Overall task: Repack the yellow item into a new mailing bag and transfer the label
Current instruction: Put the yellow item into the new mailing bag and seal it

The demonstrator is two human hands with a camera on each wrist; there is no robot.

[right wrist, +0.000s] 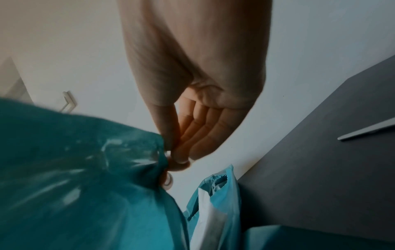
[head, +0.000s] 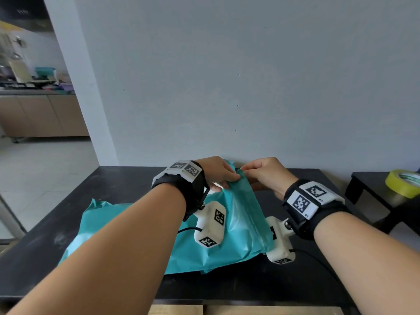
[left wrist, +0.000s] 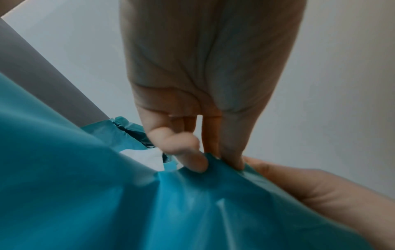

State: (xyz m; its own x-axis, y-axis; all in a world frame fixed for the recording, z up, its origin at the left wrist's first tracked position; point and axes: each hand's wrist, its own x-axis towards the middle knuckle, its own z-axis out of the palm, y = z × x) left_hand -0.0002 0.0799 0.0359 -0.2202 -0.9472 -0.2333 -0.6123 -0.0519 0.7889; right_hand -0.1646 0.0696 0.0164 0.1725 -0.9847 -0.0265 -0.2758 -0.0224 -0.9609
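Both hands are meeting at the raised top edge of a teal mailing bag (head: 241,214). Left hand (head: 216,172) is pinching that edge between thumb and fingers; right hand (head: 267,175) is pinching it just beside the left. Below both wrists the bag is draping onto the black table (head: 118,183). Beyond the fingertips, a second teal bag (right wrist: 222,199) is lying, torn open with white showing inside. Yellow item not visible.

yellow tape roll (head: 405,183) being cropped by right edge; teal mailing bag (head: 238,223) hiding its contents; kitchen clutter (head: 34,76) blurring.

head view overhead, wrist views close
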